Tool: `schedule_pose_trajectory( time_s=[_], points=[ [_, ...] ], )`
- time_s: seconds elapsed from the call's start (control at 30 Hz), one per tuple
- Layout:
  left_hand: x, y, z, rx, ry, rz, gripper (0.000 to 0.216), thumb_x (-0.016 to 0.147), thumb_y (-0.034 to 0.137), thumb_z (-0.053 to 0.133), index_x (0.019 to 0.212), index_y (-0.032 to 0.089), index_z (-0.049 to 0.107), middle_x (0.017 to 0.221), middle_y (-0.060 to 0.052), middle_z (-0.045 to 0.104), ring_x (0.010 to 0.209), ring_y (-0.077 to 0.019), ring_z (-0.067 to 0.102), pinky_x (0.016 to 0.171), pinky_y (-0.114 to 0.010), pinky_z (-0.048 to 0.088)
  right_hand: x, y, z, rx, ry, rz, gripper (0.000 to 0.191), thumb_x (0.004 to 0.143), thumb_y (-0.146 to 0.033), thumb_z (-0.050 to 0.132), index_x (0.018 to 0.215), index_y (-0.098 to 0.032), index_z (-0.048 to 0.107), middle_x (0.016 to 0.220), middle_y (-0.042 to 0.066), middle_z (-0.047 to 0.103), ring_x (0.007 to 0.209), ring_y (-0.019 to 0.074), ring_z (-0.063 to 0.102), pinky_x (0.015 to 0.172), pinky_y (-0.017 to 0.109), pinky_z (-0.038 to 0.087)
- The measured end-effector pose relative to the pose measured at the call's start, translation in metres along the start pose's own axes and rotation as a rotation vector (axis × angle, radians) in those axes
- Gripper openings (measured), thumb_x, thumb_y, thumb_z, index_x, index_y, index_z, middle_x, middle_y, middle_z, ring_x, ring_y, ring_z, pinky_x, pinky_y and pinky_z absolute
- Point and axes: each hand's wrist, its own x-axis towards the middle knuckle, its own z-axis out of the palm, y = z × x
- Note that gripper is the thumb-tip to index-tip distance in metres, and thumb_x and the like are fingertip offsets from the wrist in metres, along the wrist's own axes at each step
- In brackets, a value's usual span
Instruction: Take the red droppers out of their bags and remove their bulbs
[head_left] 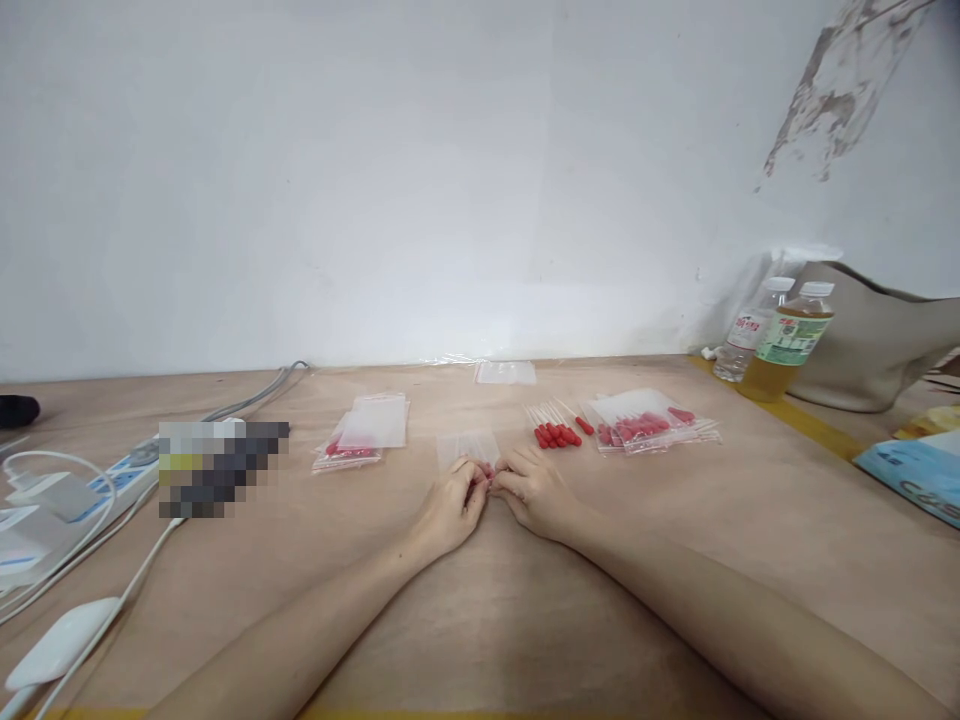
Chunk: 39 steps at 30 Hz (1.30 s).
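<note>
My left hand [457, 500] and my right hand [534, 492] meet at the near edge of a small clear zip bag [466, 448] lying on the table. Both are closed on that edge, thumbs and fingers pinched together. A bit of red shows between the fingertips; the rest of it is hidden. Just right of the bag lies a bunch of red-tipped sticks [556, 434], with one more stick [584, 425] beside it. Farther right is a pile of clear bags with red-tipped sticks [637, 425]. To the left sits a stack of clear bags [373, 422] with some red inside.
At left are a power strip [124, 480], white cables and a blurred-out dark object [225, 475]. Another flat bag [506, 373] lies by the wall. Two bottles [784, 340], a grey-brown bag [862, 340] and a blue packet [915, 475] stand or lie at right.
</note>
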Motion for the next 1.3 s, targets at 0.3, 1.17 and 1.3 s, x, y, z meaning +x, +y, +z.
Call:
schedule_pose_trajectory(
  time_s=[0.3, 1.17, 1.3],
  points=[
    [0.001, -0.007, -0.006, 0.039, 0.122, -0.182, 0.019, 0.086, 0.025, 0.037, 0.074, 0.017, 0.05, 0.079, -0.003, 0.057, 0.078, -0.0159, 0.054, 0.072, -0.03, 0.043, -0.002, -0.009, -0.005, 0.209, -0.121, 0.005, 0.01, 0.078, -0.014, 0.047, 0.075, -0.018, 0.056, 0.097, 0.006, 0.051, 0.074, 0.0098, 0.052, 0.065, 0.021, 0.041],
    [-0.008, -0.02, -0.038, 0.052, -0.207, 0.004, 0.049, 0.074, 0.039, 0.057, 0.118, 0.02, 0.044, 0.113, -0.007, 0.055, 0.101, -0.0201, 0.052, 0.087, -0.033, 0.042, 0.005, 0.003, -0.017, 0.503, -0.177, 0.423, 0.044, 0.064, -0.018, 0.063, 0.108, -0.019, 0.054, 0.082, 0.001, 0.057, 0.066, 0.0109, 0.049, 0.06, 0.022, 0.039],
    [-0.009, -0.026, -0.036, 0.034, -0.19, -0.023, 0.048, 0.075, 0.038, 0.056, 0.118, 0.02, 0.045, 0.114, -0.006, 0.055, 0.102, -0.02, 0.052, 0.088, -0.033, 0.042, 0.005, 0.008, -0.017, 0.644, -0.242, 0.444, 0.048, 0.058, -0.028, 0.071, 0.104, -0.019, 0.057, 0.081, -0.001, 0.059, 0.068, 0.0119, 0.049, 0.059, 0.022, 0.039]
  ],
)
